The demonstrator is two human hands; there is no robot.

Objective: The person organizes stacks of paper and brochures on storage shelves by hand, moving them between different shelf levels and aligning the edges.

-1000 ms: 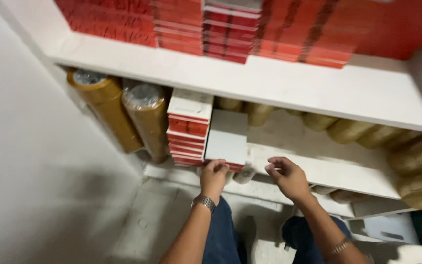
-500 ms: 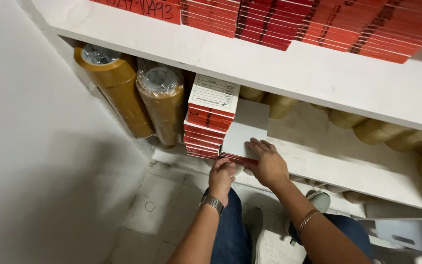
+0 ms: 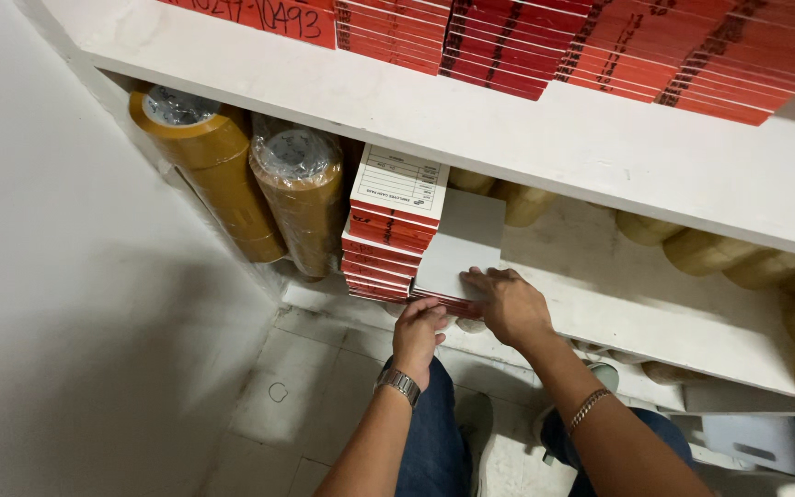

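Observation:
A tall stack of red booklets (image 3: 388,241) with a white printed form on top stands on the lower white shelf (image 3: 655,317). Beside it on the right lies a shorter pile with a plain white cover (image 3: 464,241). My right hand (image 3: 508,304) rests flat on the near edge of that white-topped pile, fingers spread over it. My left hand (image 3: 418,331), with a metal watch on the wrist, presses against the front underside of the same pile at the shelf's edge. Whether the fingers curl under the pile is hidden.
Two wrapped rolls of brown tape (image 3: 301,198) stand at the shelf's left end against the white wall (image 3: 75,304). More tape rolls (image 3: 720,250) line the back. The upper shelf (image 3: 545,138) carries rows of red booklets (image 3: 600,46). Tiled floor (image 3: 315,377) lies below.
My right hand has slid from the open shelf onto the white-topped pile and stays there. My left hand has stayed at the pile's front edge. The view has moved closer.

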